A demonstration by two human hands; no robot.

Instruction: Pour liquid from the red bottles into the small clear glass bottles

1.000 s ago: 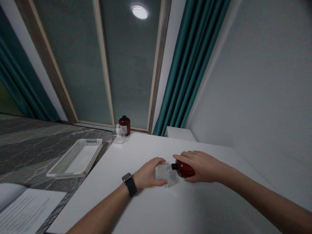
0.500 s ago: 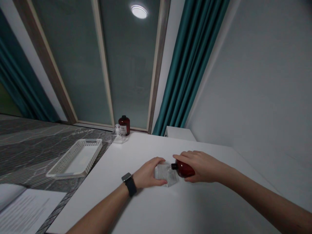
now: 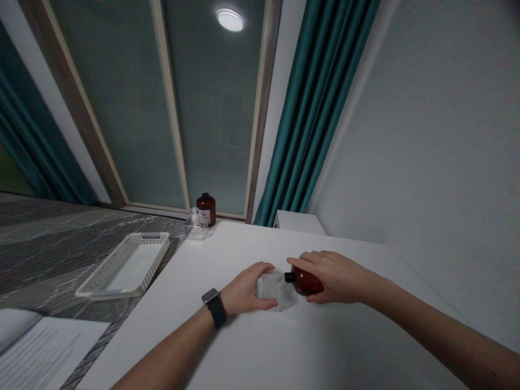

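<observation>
White table (image 3: 252, 357) across the lower middle of the view, pale gray wall (image 3: 426, 135) to the right, framed glass door (image 3: 215, 119) behind. Teal curtain (image 3: 312, 108) hanging right of the door, another curtain (image 3: 36, 124) at far left. Round light (image 3: 230, 20) high in the glass; can't tell if lamp or reflection. Low white cabinet (image 3: 300, 222) past the table's far edge.

Left hand (image 3: 246, 290) closed around the left side of a clear container (image 3: 273, 290), digits on its near and far sides. Dark watch (image 3: 215, 306) on that wrist.

Right hand (image 3: 335, 279) gripping a red-brown bottle (image 3: 306, 281) by the body, digits on both sides. Bottle tipped well over, black neck (image 3: 289, 277) pointing left, at the right part of the container. Can't tell if neck and container touch. Something clear at the mouth, too faint to identify. Both items between the hands, around mid-table.

Far left corner: upright brown bottle (image 3: 206, 206) with pale label, next to a small white object (image 3: 194, 218) and a clear tray (image 3: 197, 233).

Left of the table, on a gray patterned surface (image 3: 101, 225): white perforated basket (image 3: 160, 254). Open booklet (image 3: 52, 346) at lower left, printed lines too blurred to read.
</observation>
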